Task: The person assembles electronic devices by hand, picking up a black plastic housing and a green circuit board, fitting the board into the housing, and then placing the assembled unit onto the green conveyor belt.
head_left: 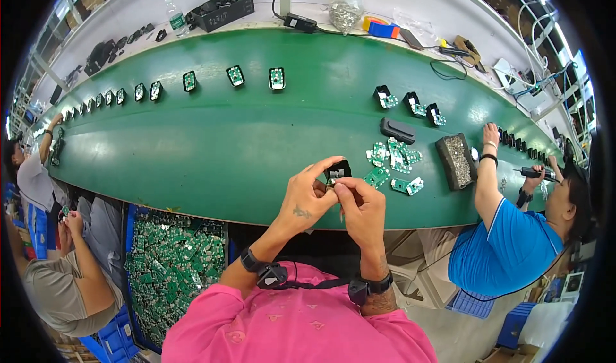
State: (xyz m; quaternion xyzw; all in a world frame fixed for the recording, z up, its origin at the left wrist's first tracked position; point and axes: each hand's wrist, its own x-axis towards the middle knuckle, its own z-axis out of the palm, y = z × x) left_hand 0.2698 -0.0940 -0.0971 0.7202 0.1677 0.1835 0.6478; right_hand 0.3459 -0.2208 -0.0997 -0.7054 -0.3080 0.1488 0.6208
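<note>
Over the bench's near edge, my left hand (pixel 303 197) is closed round a small black plastic housing (pixel 338 168), its hollow side showing. My right hand (pixel 363 209) pinches a tiny metallic part (pixel 331 182) against the housing's lower edge; the fingers partly hide it. Just to the right lies a loose group of green circuit boards (pixel 399 156). Behind them are a black oblong case (pixel 398 130) and black housings with boards leaning in them, among them one housing (pixel 385 98). A dark tray (pixel 454 164) full of small metal parts stands farther right.
A row of housings fitted with boards, including one housing (pixel 276 78), runs leftward along the green bench (pixel 224 145). A large bin of circuit boards (pixel 176 267) stands below left. A co-worker in blue (pixel 513 247) works at right; others sit at left. A bottle (pixel 175 17) stands on the back ledge.
</note>
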